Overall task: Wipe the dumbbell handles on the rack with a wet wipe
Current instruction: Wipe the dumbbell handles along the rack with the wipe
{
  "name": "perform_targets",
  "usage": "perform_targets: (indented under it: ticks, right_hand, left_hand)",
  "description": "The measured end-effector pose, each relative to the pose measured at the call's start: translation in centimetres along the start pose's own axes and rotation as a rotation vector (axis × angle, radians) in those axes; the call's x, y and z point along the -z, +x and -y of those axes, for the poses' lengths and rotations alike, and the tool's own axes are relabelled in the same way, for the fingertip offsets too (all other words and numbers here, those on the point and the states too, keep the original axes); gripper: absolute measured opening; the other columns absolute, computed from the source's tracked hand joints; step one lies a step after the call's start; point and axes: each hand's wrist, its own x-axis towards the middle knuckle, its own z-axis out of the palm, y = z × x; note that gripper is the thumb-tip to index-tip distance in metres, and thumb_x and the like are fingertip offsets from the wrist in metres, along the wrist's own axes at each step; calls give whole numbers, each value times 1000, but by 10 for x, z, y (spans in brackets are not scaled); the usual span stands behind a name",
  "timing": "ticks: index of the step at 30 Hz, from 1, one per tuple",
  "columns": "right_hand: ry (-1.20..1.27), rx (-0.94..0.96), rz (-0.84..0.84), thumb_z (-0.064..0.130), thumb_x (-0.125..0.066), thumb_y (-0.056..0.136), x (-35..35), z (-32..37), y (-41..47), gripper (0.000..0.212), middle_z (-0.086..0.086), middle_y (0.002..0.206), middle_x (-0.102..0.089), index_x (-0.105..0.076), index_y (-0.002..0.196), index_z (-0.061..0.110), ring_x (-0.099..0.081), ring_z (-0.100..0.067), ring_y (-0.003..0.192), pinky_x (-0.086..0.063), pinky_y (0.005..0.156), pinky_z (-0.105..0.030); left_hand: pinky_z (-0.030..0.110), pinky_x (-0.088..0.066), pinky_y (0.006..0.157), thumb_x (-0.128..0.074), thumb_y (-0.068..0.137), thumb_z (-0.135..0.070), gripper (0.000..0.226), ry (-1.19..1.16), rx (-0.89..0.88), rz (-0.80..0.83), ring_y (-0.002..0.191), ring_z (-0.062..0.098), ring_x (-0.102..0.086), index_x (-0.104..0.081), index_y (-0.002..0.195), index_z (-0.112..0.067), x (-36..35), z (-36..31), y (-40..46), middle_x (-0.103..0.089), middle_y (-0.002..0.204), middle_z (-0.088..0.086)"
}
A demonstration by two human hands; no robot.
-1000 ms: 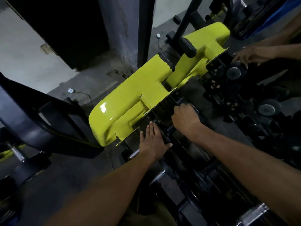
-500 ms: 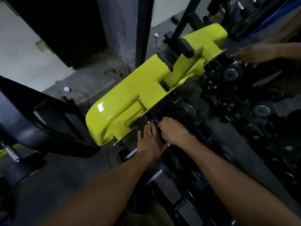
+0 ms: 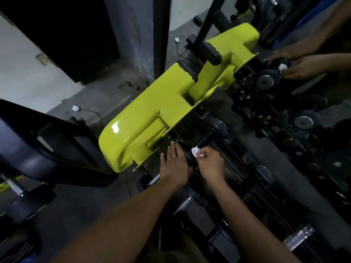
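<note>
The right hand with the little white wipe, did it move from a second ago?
Yes. The right hand with the crumpled white wet wipe slid nearer along the dark dumbbell rack, towards the near end of the yellow metal frame, beside the left hand.

Dim light is falling on a grey floor (image 3: 79,194). A yellow frame (image 3: 152,118) is standing beside a dark pillar (image 3: 133,35) and pale wall (image 3: 24,76).

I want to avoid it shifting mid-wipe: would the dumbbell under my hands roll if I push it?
Probably little. The dumbbell lies across the rack rails, and the left hand rests flat on its near end. Its ends look round, so a sideways shove might turn it. It likely feels heavy.
</note>
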Motion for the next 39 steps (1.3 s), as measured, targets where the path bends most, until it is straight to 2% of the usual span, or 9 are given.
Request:
perform_targets:
  ticks: [4, 7, 14, 20, 23, 28, 32, 36, 39]
  right_hand:
    - [511, -341, -38, 11, -66, 83, -17, -4, 8, 14, 0, 78, -69, -63, 73, 18, -63, -16, 73, -47, 66, -27]
    - [948, -446, -14, -15, -45, 85, -13, 2, 17, 32, -4, 68, -53, -51, 70, 13, -48, -14, 63, -40, 60, -25]
    - [1237, -504, -53, -18, -37, 85, 8, 7, 43, 36, -3, 78, -53, -54, 87, 13, -52, -12, 73, -44, 78, -26]
    - [981, -418, 58, -14, -42, 89, -5, 0, 23, 39, -4, 93, -66, -64, 103, 15, -61, -14, 86, -50, 85, -32]
    - [755, -350, 183, -10, -51, 82, -8, -11, 17, 29, -5, 76, -66, -69, 84, 13, -61, -18, 75, -51, 71, -31]
    - [416, -237, 218, 27, -59, 75, -16, -37, 26, 17, -1, 59, -60, -68, 66, 16, -57, -20, 66, -50, 65, -39]
    - [396, -189, 254, 11, -66, 82, 13, -13, 4, 26, -1, 61, -63, -63, 57, 12, -61, -17, 68, -50, 69, -34]
    - [567, -201, 376, 2, -63, 91, 35, -13, -7, 9, -6, 81, -69, -67, 92, 10, -64, -11, 71, -52, 68, -23]
    - [635, -198, 400, 4, -64, 91, 48, -27, -19, 10, -8, 90, -71, -66, 97, 12, -66, -13, 76, -53, 71, -24]
  left_hand:
    - [52, -4, 126, -49, 93, -69, 112, -10, 17, -17, 157, 28, 5, 12, 158, -2, -2, 1, 1, 12, 168, 16]
    - [52, -4, 126, -49, 92, -70, 113, -4, 27, -9, 157, 27, 5, 13, 158, -2, -2, 0, 2, 14, 168, 15]
    - [52, -5, 126, -49, 91, -71, 113, 1, 36, -30, 157, 26, 3, 11, 158, -2, -3, -1, 2, 12, 169, 15]
    - [52, -7, 125, -49, 91, -73, 115, 5, 27, -39, 157, 28, 1, 11, 158, -2, -6, 1, 3, 11, 169, 16]
    - [52, -7, 126, -50, 90, -72, 115, 5, 22, -41, 157, 28, 1, 11, 158, -1, -7, 0, 3, 10, 169, 16]
    - [53, -7, 125, -51, 90, -72, 115, 8, 20, -59, 157, 29, -1, 10, 158, -1, -8, 1, 4, 7, 169, 17]
    - [53, -6, 124, -53, 91, -70, 115, -4, 23, -65, 157, 30, -2, 9, 158, 0, -8, 0, 3, 6, 169, 18]
    - [53, -8, 123, -57, 93, -63, 111, -33, 31, -81, 156, 31, -5, 7, 158, 0, -9, -2, 1, 2, 169, 19]
    - [53, -11, 123, -61, 91, -62, 112, -50, 37, -96, 155, 32, -10, 5, 159, -2, -8, -4, -6, -3, 169, 18]
